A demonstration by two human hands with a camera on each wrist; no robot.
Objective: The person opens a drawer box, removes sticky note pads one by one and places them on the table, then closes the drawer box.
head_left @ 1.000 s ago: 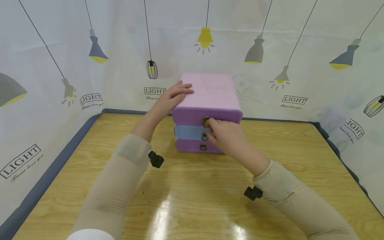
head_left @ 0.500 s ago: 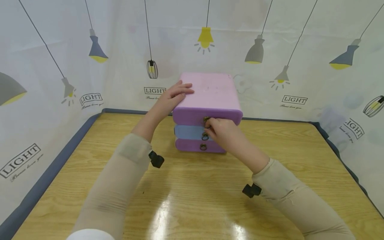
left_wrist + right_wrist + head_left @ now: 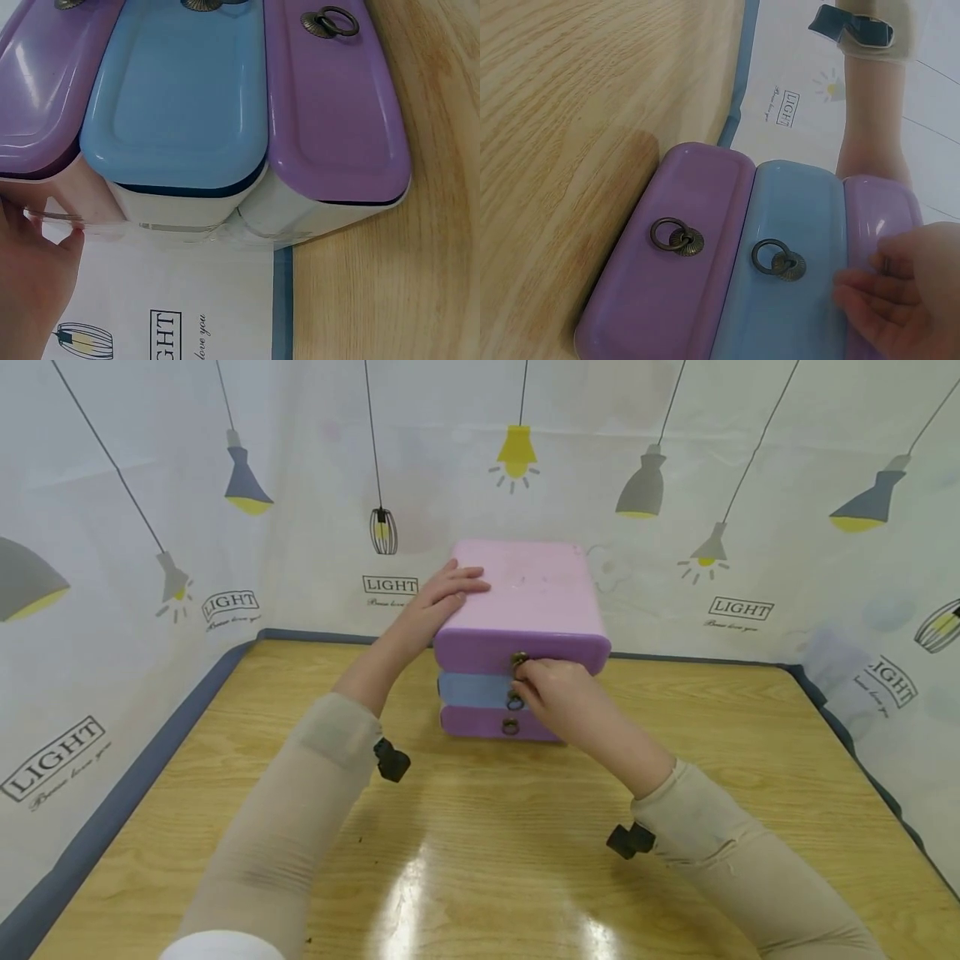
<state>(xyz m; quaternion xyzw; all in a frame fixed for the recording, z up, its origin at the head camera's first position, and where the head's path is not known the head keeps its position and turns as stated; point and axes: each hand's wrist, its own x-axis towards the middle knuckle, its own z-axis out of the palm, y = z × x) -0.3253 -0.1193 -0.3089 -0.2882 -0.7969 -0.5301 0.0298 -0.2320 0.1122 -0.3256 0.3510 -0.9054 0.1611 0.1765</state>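
A small chest of drawers [image 3: 525, 585] with a pale pink top stands towards the back of the table. Its fronts are purple, blue and purple from top to bottom, each with a bronze ring pull. My left hand [image 3: 435, 602] rests on the left edge of the top with its fingers extended. With curled fingers, my right hand [image 3: 566, 693] pinches the ring of the top purple drawer [image 3: 468, 652]; the ring is mostly hidden. Below it are the ring pulls of the blue drawer [image 3: 784, 264] and the bottom purple drawer [image 3: 681, 237], both untouched.
The wooden table [image 3: 480, 827] has a dark blue border [image 3: 150, 768] along its sides and back. Behind it, a white backdrop [image 3: 300, 552] printed with hanging lamps rises on three sides. A black wrist camera [image 3: 630, 841] sits under the right forearm.
My right thumb, apart from the fingers a second ago, has drawn in against them at the top ring. My left hand stays in place on the chest.
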